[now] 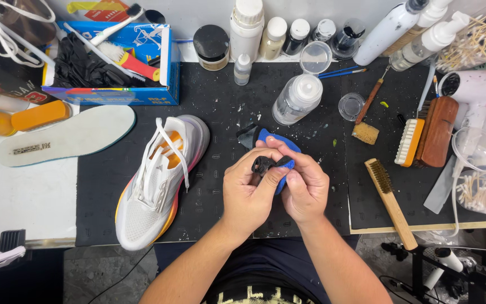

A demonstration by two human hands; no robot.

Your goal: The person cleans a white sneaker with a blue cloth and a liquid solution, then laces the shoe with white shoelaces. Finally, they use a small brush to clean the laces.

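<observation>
Blue cloth [283, 147], bunched with a small black ridged piece [264, 164], sits between both hands above the front-middle of the bench's dark mat [209, 107]. From the head camera, the left hand [247, 191] is closed around the black piece, thumb and fingers pinching it, while the right hand [306, 188] grips the cloth and presses its thumb against the same piece. Whether the black piece is a small brush or a fitting I cannot tell. A white running shoe [156, 183] with an orange lining and loose laces lies just left of the hands, near the mat's front edge, and its insole [66, 137] rests further left on the white board. A wooden-handled brush [389, 200] lies to the right, with a clear bottle [297, 98] behind the hands. The step in hand looks like wiping or fitting the small piece with the cloth; any next move would call for a steady pinch, since the piece is small and partly covered.
</observation>
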